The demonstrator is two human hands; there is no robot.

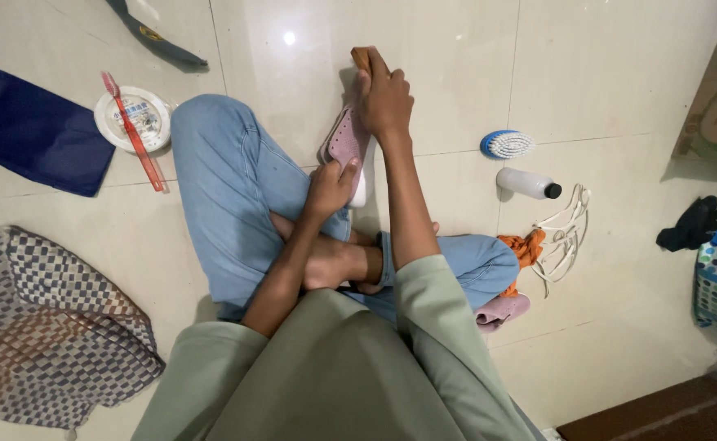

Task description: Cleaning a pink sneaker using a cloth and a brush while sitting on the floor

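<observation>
Head view: the person sits cross-legged on the tiled floor (603,73), and both hands meet just above the centre of the frame.

The left hand (330,186) grips the lower end of a pink shoe (347,140), fingers closed round its heel and thumb on the upper side. This props the shoe up on end against the left knee, so that its perforated face is turned toward the other hand. The right hand (384,96) is closed on a brown-handled brush (361,57) at the shoe's top end. Its bristles are hidden behind the hand, so whether they touch the shoe cannot be told. Holding the shoe braced on the knee seems to keep it steady under the brush.

The other things lie within arm's reach, likely set out for use. A red toothbrush (134,131) rests across a small white dish (132,118) at upper left. A blue scrub brush (507,144) and a white bottle (527,183) lying on its side are at right of centre, with white laces (566,233) just below them. A checked cloth (48,327) is spread at lower left, and a dark blue cloth (32,131) lies at the left edge.
</observation>
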